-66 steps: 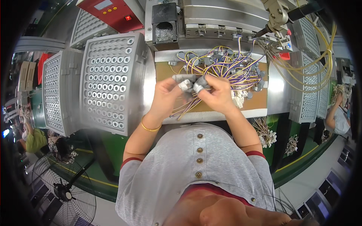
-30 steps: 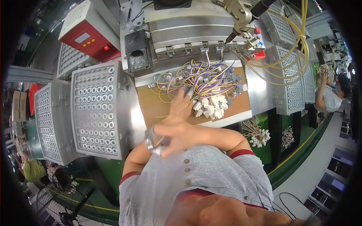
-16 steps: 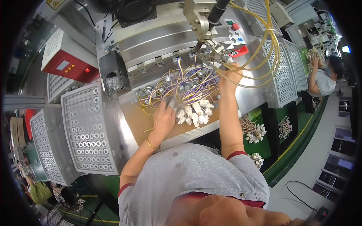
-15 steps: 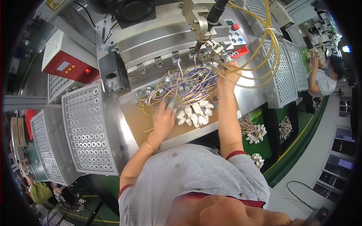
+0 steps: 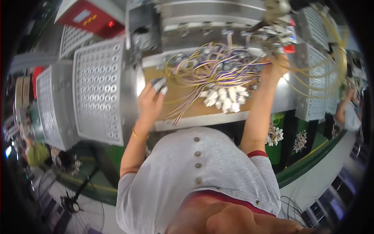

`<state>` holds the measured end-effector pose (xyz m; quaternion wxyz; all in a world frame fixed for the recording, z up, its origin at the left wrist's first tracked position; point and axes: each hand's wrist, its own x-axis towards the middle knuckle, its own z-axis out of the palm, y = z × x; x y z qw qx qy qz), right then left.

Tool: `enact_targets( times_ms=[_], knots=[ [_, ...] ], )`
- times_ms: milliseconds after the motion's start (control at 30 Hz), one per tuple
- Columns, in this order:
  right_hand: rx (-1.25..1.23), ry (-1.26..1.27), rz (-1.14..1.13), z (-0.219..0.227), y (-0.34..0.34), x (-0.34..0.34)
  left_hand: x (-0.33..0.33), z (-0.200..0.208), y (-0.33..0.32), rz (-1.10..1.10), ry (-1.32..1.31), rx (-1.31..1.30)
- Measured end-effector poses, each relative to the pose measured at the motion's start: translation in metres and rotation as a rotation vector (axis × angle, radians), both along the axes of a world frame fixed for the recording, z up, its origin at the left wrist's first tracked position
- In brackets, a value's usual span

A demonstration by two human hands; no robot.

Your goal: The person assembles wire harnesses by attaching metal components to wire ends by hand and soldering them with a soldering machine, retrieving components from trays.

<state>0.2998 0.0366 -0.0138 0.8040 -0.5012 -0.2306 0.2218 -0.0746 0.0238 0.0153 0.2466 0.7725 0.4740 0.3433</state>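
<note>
A bundle of yellow, purple and white wires [image 5: 218,72] with white plastic connectors [image 5: 226,98] lies on a brown board [image 5: 194,109]. My left hand [image 5: 150,103] is just left of the bundle, apart from it. Its fingers are slightly spread, with white and grey covers on the tips, and nothing clear is between them. My right hand [image 5: 275,67] reaches up at the bundle's right end, against a metal tool head [image 5: 274,37]. Its fingertips are blurred and partly hidden there; a few wires run up to them.
Left of the board stands a grey tray of round metal parts [image 5: 97,91], with a black bin [image 5: 142,39] behind it. A red and white control box [image 5: 91,17] is at the far left. Yellow hoses [image 5: 319,72] loop on the right. Another person [image 5: 352,109] works at far right.
My left hand has drawn left, away from the wires it was touching. The wire tails now spread toward the near left. The whole view has shifted and blurred; my right hand stays at the tool head.
</note>
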Motion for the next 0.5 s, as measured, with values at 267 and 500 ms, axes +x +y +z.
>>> enact_targets(
  times_ms=[267, 500],
  knots=[
    [-0.109, 0.153, 0.08, 0.034, 0.018, 0.001, -0.001, -0.011, -0.017, -0.146, 0.044, -0.094],
    [-0.368, -0.083, 0.057, 0.049, -0.016, -0.015, 0.01, -0.028, -0.015, -0.213, 0.266, 0.3]
  ],
)
